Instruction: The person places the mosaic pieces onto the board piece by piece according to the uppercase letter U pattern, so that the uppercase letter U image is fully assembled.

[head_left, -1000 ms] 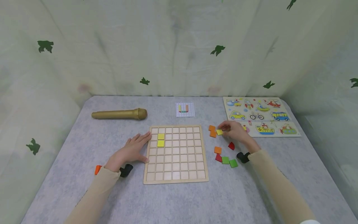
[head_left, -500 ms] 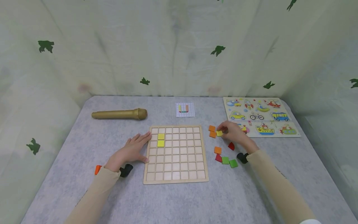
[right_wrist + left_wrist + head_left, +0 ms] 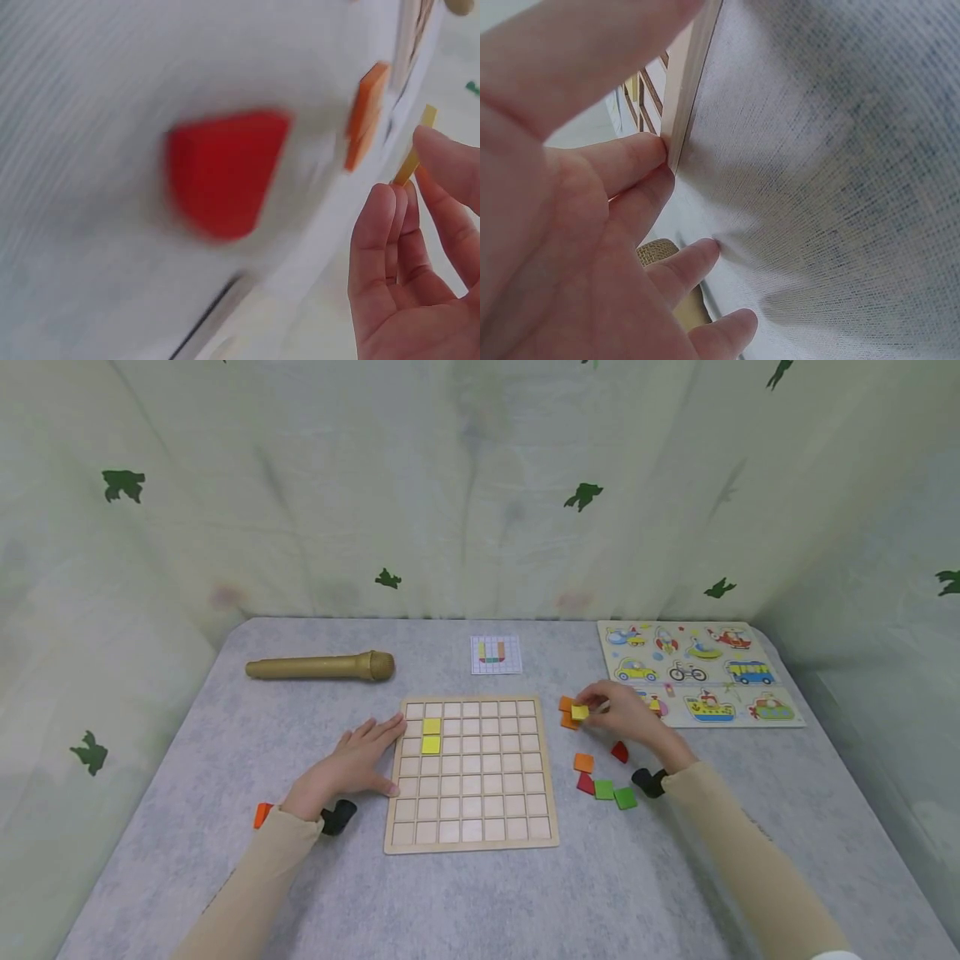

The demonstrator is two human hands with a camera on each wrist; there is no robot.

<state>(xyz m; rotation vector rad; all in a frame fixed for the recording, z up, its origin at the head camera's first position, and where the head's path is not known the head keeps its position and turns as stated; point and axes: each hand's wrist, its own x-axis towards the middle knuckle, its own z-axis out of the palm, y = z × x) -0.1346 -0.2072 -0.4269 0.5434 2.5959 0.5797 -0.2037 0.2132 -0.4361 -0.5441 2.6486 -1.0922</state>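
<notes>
A wooden grid board lies at the middle of the table, with two yellow square tiles one above the other in its second column. My left hand is spread along the board's left side, fingertips and thumb at the frame. My right hand pinches another yellow tile between thumb and fingers, edge-on in the right wrist view. That tile overlaps two orange tiles in the head view. Below the hand lies a red quarter-round tile, large and blurred in the right wrist view.
An orange tile, a red tile and two green tiles lie right of the board. A pattern card stands behind it. A gold microphone is back left, a vehicle puzzle board back right. Orange pieces show by the left wrist.
My right hand has moved slightly left with the yellow tile, which now overlaps the orange tiles. The left hand stays at the board.
</notes>
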